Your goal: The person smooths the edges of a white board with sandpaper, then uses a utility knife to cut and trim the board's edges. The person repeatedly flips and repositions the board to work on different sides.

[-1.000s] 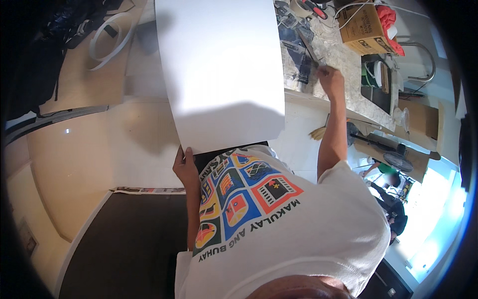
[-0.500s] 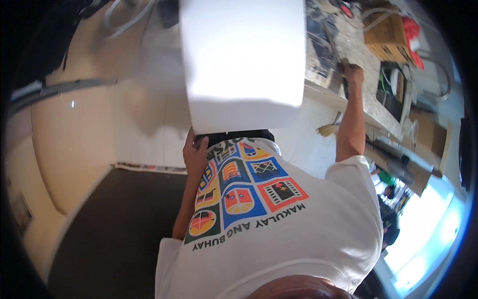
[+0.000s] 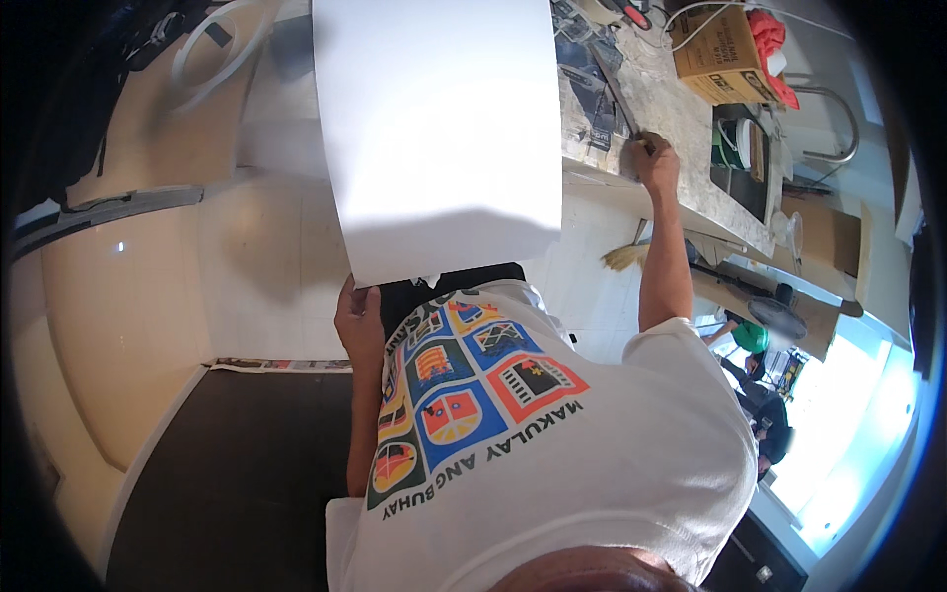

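A large white flat panel extends away from my body, brightly lit, with a shadow across its near end. At its near left corner is my left hand, fingers closed on the edge. My right hand is over the worktop on the right, its fingers closed around the near end of a long, narrow grey bar. The bar's exact kind is hard to make out.
Dark printed scraps lie on the stained worktop. Beyond are a cardboard box with red plastic and a sink. A broom and a fan stand below the counter; another person in green is farther right.
The whole view has shifted, so the panel, worktop and both hands appear farther left. My left hand stays at the panel's corner, and my right hand stays by the bar's near end.
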The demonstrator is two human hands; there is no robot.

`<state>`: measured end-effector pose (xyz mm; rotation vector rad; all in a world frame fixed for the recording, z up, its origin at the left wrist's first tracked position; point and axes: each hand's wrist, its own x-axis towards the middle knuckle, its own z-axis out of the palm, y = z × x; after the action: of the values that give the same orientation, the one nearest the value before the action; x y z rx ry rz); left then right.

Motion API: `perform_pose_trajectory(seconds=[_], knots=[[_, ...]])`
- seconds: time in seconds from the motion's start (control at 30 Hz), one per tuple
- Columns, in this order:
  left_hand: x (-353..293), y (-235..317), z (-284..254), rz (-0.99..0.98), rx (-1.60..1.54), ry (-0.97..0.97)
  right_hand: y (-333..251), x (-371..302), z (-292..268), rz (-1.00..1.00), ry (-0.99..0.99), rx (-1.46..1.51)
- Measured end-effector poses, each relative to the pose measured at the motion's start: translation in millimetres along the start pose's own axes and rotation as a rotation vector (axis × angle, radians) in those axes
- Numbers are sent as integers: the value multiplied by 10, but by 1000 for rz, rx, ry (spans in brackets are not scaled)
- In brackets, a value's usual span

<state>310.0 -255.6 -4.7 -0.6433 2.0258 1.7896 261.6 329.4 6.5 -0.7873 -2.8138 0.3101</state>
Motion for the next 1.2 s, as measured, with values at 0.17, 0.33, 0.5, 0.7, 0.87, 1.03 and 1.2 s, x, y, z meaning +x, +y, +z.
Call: perform_pose_trajectory(seconds=[0.17,0.33,0.5,0.7,0.87,1.03,1.2], knots=[[-97,48,20,11,-12,106,-64,192,-172,-168,188,-165],[-132,-65,63,78,-70,194,-588,222,69,-141,-101,-144],[-120,-360,39,90,-97,313,-362,450,100,-204,-176,-259],[-49,-406,102,-121,-461,164,-1160,226,-420,-250,-106,404],[206,-365,392,-149,-749,-10,-3256,-1038,-395,-860,-581,429],[344,-285,565,-42,-1005,17,-4245,-1508,235,-1600,-575,92],[332,-327,579,-56,-905,17,-4329,-1482,602,-1715,-529,-284]])
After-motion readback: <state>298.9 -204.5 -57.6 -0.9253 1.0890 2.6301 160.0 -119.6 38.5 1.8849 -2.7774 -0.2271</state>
